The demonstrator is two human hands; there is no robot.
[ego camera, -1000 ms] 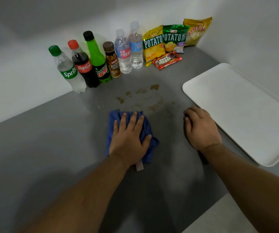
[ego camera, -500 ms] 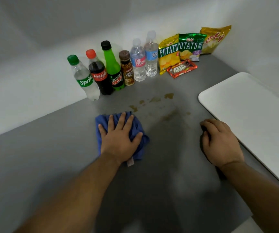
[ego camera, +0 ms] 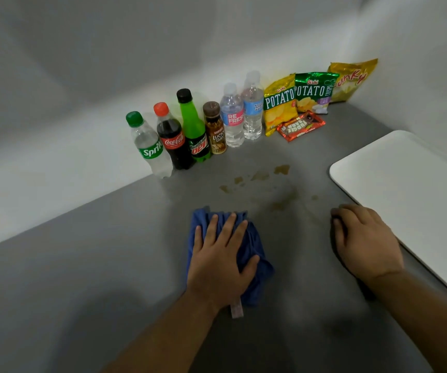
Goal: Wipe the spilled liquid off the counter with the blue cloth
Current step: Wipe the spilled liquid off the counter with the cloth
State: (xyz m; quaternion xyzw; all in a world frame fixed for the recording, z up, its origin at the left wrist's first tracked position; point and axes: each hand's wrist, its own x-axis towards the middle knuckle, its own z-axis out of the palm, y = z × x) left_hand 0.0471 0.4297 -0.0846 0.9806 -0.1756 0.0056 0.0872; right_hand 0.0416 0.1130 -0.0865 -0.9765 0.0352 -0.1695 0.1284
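My left hand lies flat on the crumpled blue cloth, fingers spread, pressing it onto the grey counter. A white tag sticks out from under my wrist. Brown spilled liquid sits in several small patches and faint smears just beyond and to the right of the cloth. My right hand rests palm down on the counter to the right, fingers curled, holding nothing.
Several drink bottles stand in a row along the back wall. Chip bags and a red snack bar sit in the corner. A white tray lies right of my right hand.
The cloth under my left hand slid left away from the stains, then back toward the centre. The brown patches look about the same. My right hand stays planted.
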